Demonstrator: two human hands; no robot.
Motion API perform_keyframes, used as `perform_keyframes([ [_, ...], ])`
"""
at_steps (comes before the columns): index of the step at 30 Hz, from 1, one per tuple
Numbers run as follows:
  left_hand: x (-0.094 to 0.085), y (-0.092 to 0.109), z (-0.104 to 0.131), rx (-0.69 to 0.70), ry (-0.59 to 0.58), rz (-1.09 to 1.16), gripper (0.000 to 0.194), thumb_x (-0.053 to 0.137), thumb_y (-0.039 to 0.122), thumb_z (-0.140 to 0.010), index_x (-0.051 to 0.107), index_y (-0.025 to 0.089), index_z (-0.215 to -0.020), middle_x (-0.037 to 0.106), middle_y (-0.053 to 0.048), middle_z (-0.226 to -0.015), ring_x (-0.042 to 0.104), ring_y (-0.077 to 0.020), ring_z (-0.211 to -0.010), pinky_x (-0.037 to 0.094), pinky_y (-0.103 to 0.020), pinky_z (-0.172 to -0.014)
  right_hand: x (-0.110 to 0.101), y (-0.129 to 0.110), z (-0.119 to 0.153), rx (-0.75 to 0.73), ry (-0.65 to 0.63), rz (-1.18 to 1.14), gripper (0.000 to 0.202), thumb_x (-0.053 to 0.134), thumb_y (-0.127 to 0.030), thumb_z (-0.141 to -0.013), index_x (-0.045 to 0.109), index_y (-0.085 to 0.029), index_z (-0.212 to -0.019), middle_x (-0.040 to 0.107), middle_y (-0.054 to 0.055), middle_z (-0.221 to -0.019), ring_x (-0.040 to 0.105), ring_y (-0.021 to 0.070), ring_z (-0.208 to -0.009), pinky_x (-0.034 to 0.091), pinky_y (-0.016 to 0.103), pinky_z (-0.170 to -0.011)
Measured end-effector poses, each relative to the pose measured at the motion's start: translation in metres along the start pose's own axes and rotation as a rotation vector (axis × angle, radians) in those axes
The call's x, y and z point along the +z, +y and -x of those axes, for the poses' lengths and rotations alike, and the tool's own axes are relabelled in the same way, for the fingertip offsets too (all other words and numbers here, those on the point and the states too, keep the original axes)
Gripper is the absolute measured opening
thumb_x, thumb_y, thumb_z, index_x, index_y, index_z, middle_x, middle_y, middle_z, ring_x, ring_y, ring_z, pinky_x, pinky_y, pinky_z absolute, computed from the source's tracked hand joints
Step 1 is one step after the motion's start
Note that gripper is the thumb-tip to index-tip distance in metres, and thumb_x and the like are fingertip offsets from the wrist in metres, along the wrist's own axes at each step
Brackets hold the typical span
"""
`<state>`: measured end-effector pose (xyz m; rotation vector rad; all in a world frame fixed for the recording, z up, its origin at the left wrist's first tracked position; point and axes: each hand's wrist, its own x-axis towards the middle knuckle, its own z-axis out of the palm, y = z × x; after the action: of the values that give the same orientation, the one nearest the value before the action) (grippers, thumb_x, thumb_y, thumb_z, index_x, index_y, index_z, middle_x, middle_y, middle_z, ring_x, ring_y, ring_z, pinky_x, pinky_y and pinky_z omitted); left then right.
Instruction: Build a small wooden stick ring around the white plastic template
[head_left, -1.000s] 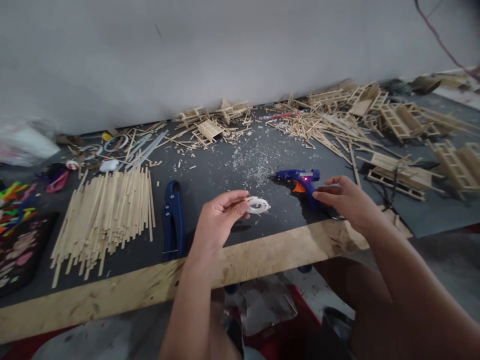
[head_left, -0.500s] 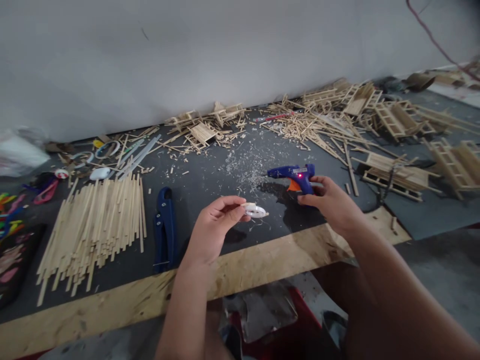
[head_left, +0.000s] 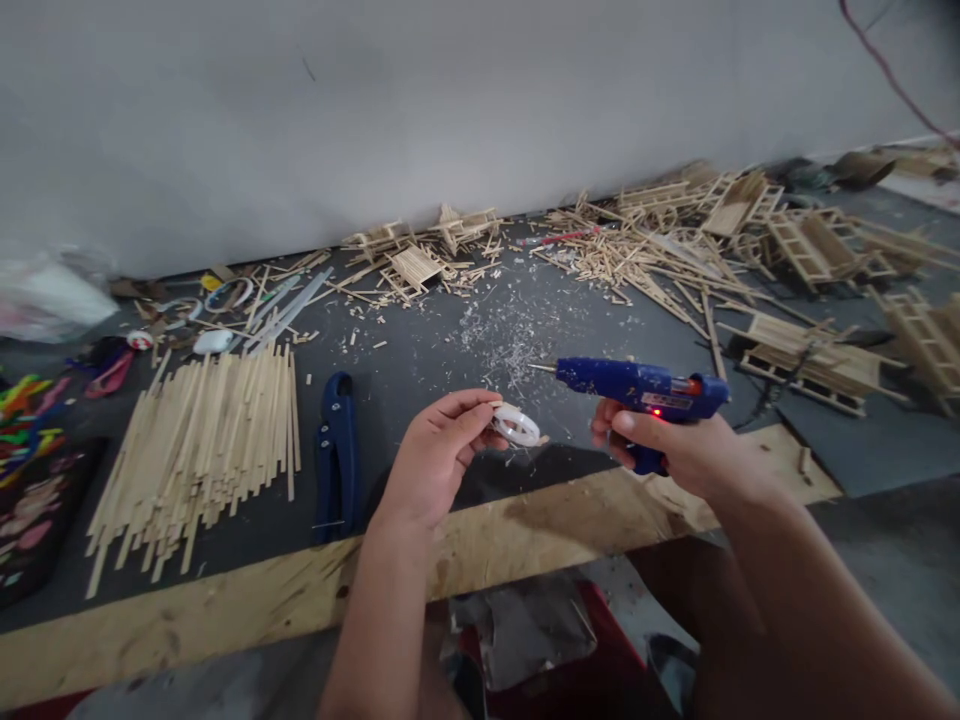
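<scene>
Between the thumb and fingers of my left hand (head_left: 442,450) is a small white ring (head_left: 517,426) with bits of wood at its edge, held just above the dark tabletop. My right hand (head_left: 675,445) is wrapped round the handle of a blue hot glue gun (head_left: 637,385), whose red light is lit. The gun's metal nozzle points left, up and to the right of the ring, and does not touch it. Left of my left hand lies a blue hand cutter (head_left: 336,450) on the table. Further left is a pile of thin wooden sticks (head_left: 202,440).
Small wooden frames (head_left: 806,360) and heaped stick offcuts (head_left: 622,260) fill the back right. Glue scraps (head_left: 495,330) litter the middle. A dark patterned case (head_left: 45,510) lies at the far left. A pale wooden board (head_left: 247,590) forms the front edge.
My right hand has lifted the glue gun off the table and now grips its handle, closer to me. The white ring has tilted slightly in my left hand.
</scene>
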<state>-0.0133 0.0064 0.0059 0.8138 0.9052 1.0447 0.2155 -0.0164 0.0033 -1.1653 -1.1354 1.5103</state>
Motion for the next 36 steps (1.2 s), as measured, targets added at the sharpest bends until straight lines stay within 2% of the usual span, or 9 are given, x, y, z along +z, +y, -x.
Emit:
perform_keyframes([
  [8, 0.0025, -0.0014, -0.0004, 0.003, -0.039, 0.030, 0.010, 0.065, 0.021, -0.074, 0.068, 0.015, -0.082, 0.068, -0.003, -0.073, 0.061, -0.0108, -0.062, 0.049, -0.020, -0.056, 0.0015, 0.0050, 0.0026, 0.034, -0.075, 0.172, 0.022, 0.067, -0.035, -0.071, 0.059, -0.016, -0.064, 0.056, -0.001, -0.051, 0.052, 0.0118, -0.044, 0.042, 0.026, -0.045],
  [14, 0.0036, -0.0006, 0.0008, 0.000, -0.040, 0.032, 0.010, 0.067, 0.021, -0.073, 0.068, 0.016, -0.081, 0.069, -0.002, -0.071, 0.060, -0.0105, -0.060, 0.048, -0.021, -0.056, 0.0030, 0.0069, 0.0024, 0.040, -0.068, 0.209, 0.025, 0.066, -0.039, -0.071, 0.058, -0.016, -0.065, 0.056, -0.001, -0.049, 0.054, 0.0123, -0.042, 0.040, 0.025, -0.044],
  [22, 0.0044, 0.0010, 0.0017, 0.007, -0.036, 0.034, 0.009, 0.067, 0.021, -0.072, 0.069, 0.016, -0.080, 0.069, -0.002, -0.069, 0.060, -0.0101, -0.058, 0.048, -0.021, -0.055, 0.0035, 0.0090, 0.0017, 0.043, -0.070, 0.180, 0.022, 0.067, -0.036, -0.070, 0.058, -0.017, -0.066, 0.057, -0.003, -0.056, 0.056, 0.0116, -0.041, 0.041, 0.023, -0.043],
  [36, 0.0065, 0.0020, 0.0018, 0.007, -0.036, 0.040, 0.009, 0.067, 0.020, -0.072, 0.068, 0.016, -0.080, 0.068, -0.001, -0.068, 0.060, -0.0094, -0.057, 0.048, -0.020, -0.054, 0.0019, 0.0092, 0.0027, 0.062, -0.069, 0.232, 0.020, 0.065, -0.036, -0.071, 0.058, -0.017, -0.067, 0.057, -0.003, -0.050, 0.057, 0.0121, -0.042, 0.041, 0.023, -0.046],
])
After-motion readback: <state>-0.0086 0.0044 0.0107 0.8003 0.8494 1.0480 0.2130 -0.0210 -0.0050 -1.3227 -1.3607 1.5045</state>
